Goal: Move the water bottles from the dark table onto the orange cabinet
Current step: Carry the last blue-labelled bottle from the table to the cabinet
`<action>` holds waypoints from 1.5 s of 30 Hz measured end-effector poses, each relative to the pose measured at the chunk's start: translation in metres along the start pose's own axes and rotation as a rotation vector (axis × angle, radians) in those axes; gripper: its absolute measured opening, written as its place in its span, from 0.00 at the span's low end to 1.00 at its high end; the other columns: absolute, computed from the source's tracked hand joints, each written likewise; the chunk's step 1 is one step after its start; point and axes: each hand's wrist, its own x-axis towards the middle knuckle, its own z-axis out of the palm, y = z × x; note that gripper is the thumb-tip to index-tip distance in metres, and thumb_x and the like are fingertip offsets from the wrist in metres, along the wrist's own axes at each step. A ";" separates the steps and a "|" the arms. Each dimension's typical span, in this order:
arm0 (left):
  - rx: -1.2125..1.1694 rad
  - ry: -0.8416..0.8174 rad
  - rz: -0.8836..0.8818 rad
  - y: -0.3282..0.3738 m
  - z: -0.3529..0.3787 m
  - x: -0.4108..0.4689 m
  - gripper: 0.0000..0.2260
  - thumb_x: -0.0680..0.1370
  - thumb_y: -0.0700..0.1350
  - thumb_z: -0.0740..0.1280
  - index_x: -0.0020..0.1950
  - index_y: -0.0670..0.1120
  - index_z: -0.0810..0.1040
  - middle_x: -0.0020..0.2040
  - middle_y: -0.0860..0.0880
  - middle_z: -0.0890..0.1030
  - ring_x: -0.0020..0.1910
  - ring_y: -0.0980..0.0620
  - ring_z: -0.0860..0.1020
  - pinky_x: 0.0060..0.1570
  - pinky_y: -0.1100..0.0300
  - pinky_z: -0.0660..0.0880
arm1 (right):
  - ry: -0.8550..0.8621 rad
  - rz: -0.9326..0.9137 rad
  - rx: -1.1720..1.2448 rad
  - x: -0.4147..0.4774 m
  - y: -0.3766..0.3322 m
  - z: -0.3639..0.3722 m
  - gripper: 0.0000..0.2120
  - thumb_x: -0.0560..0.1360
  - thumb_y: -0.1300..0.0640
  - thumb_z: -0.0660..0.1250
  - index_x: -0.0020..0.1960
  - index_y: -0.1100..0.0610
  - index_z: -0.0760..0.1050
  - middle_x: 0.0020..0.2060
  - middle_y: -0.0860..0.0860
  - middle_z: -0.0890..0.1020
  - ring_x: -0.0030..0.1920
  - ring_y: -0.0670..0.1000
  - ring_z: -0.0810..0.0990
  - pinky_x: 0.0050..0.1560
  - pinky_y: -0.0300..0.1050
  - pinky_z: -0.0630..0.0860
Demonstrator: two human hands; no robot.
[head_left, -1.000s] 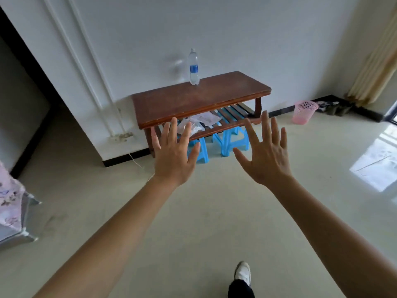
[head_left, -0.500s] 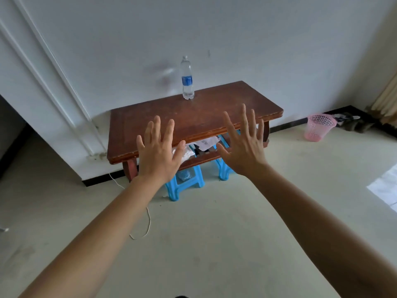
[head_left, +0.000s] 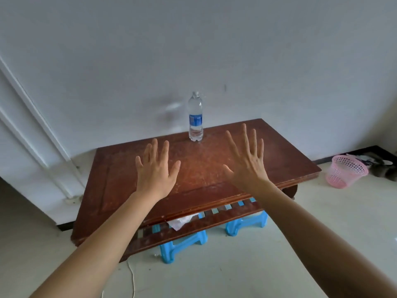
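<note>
One clear water bottle [head_left: 195, 118] with a blue label stands upright at the back edge of the dark wooden table [head_left: 120, 183], close to the wall. My left hand [head_left: 155, 171] hovers over the table's middle, palm down, fingers spread, empty. My right hand [head_left: 247, 160] is held out the same way to the right of it, also empty. Both hands are nearer to me than the bottle and touch nothing. The orange cabinet is out of view.
Two blue plastic stools [head_left: 182, 246] stand under the table, and white paper [head_left: 180, 222] lies on its slatted lower shelf. A pink basket [head_left: 343, 175] sits on the floor at right. A white cord [head_left: 132, 278] trails on the pale floor in front.
The table and bottle have come much closer and now fill the middle of the view. Both open hands, earlier in front of the table, are now over its top.
</note>
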 end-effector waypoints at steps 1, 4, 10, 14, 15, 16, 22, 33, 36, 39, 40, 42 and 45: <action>0.002 -0.005 0.005 -0.001 0.004 0.025 0.32 0.82 0.63 0.50 0.82 0.50 0.49 0.82 0.43 0.46 0.81 0.43 0.47 0.75 0.35 0.51 | 0.001 0.007 0.002 0.021 0.006 0.005 0.50 0.76 0.41 0.69 0.82 0.45 0.35 0.80 0.58 0.32 0.79 0.65 0.33 0.77 0.68 0.38; -0.031 -0.048 -0.038 -0.002 0.025 0.096 0.32 0.82 0.63 0.51 0.82 0.50 0.50 0.82 0.43 0.47 0.81 0.42 0.48 0.75 0.35 0.52 | 0.001 0.058 0.026 0.077 0.031 0.028 0.51 0.76 0.43 0.69 0.82 0.44 0.34 0.80 0.57 0.31 0.79 0.65 0.33 0.76 0.65 0.36; -0.048 -0.111 -0.100 0.002 0.078 0.188 0.32 0.82 0.62 0.52 0.82 0.50 0.49 0.82 0.42 0.49 0.80 0.41 0.50 0.75 0.34 0.55 | -0.039 0.049 0.049 0.169 0.079 0.087 0.53 0.75 0.48 0.70 0.81 0.43 0.30 0.79 0.57 0.29 0.79 0.66 0.32 0.78 0.67 0.39; -0.023 -0.146 -0.203 0.003 0.123 0.238 0.32 0.82 0.62 0.52 0.82 0.50 0.48 0.82 0.43 0.48 0.80 0.42 0.50 0.75 0.35 0.54 | -0.111 -0.022 0.110 0.256 0.097 0.130 0.52 0.75 0.52 0.68 0.80 0.42 0.29 0.78 0.57 0.26 0.78 0.66 0.31 0.77 0.67 0.39; -0.007 -0.153 -0.224 0.003 0.131 0.252 0.32 0.82 0.63 0.51 0.82 0.50 0.48 0.82 0.44 0.47 0.80 0.42 0.50 0.75 0.35 0.55 | -0.124 -0.057 0.136 0.283 0.098 0.138 0.51 0.76 0.53 0.67 0.80 0.42 0.29 0.78 0.57 0.26 0.78 0.67 0.31 0.77 0.67 0.40; 0.006 -0.169 -0.247 0.003 0.136 0.262 0.32 0.82 0.63 0.51 0.82 0.50 0.47 0.82 0.44 0.47 0.80 0.42 0.49 0.75 0.35 0.55 | -0.139 -0.089 0.156 0.305 0.097 0.145 0.51 0.76 0.53 0.67 0.80 0.43 0.29 0.78 0.57 0.26 0.78 0.67 0.31 0.77 0.67 0.41; 0.062 -0.212 -0.353 0.009 0.155 0.306 0.34 0.81 0.64 0.53 0.82 0.51 0.45 0.82 0.45 0.45 0.81 0.43 0.49 0.76 0.39 0.54 | -0.106 -0.281 0.242 0.431 0.070 0.166 0.50 0.77 0.42 0.67 0.81 0.43 0.32 0.80 0.58 0.31 0.79 0.69 0.36 0.78 0.68 0.47; 0.045 -0.426 -0.316 -0.025 0.217 0.386 0.46 0.75 0.70 0.62 0.82 0.51 0.42 0.82 0.46 0.46 0.80 0.43 0.51 0.75 0.40 0.57 | -0.159 -0.367 0.490 0.489 0.070 0.216 0.23 0.74 0.45 0.71 0.66 0.49 0.72 0.59 0.52 0.74 0.48 0.59 0.81 0.42 0.49 0.75; 0.083 -0.479 -0.166 -0.022 0.245 0.429 0.51 0.70 0.70 0.69 0.81 0.51 0.44 0.82 0.45 0.49 0.80 0.42 0.54 0.74 0.38 0.61 | -0.127 -0.262 0.604 0.469 0.109 0.217 0.24 0.71 0.46 0.76 0.64 0.49 0.73 0.59 0.48 0.76 0.46 0.52 0.80 0.42 0.43 0.72; 0.093 -0.585 0.016 -0.008 0.277 0.473 0.57 0.65 0.68 0.76 0.81 0.52 0.44 0.82 0.45 0.51 0.79 0.40 0.54 0.73 0.37 0.62 | -0.191 -0.092 0.641 0.450 0.166 0.210 0.28 0.69 0.45 0.79 0.65 0.46 0.74 0.60 0.43 0.77 0.48 0.44 0.78 0.47 0.35 0.72; 0.084 -0.635 0.075 0.000 0.287 0.486 0.59 0.63 0.67 0.77 0.81 0.53 0.44 0.82 0.46 0.51 0.79 0.40 0.54 0.73 0.37 0.61 | -0.214 -0.045 0.647 0.442 0.185 0.210 0.28 0.68 0.45 0.80 0.65 0.45 0.74 0.60 0.42 0.77 0.48 0.44 0.79 0.48 0.36 0.74; 0.073 -0.737 0.183 0.018 0.308 0.508 0.61 0.60 0.68 0.78 0.81 0.56 0.43 0.82 0.49 0.52 0.79 0.39 0.54 0.73 0.35 0.60 | -0.253 0.066 0.654 0.420 0.220 0.213 0.29 0.66 0.47 0.81 0.65 0.43 0.76 0.59 0.42 0.78 0.47 0.42 0.80 0.49 0.38 0.76; 0.134 -0.842 0.368 0.049 0.335 0.527 0.60 0.58 0.70 0.77 0.80 0.59 0.44 0.81 0.52 0.56 0.79 0.40 0.58 0.71 0.32 0.62 | -0.364 0.246 0.650 0.383 0.259 0.230 0.32 0.67 0.51 0.81 0.68 0.40 0.75 0.60 0.44 0.76 0.51 0.39 0.76 0.53 0.38 0.72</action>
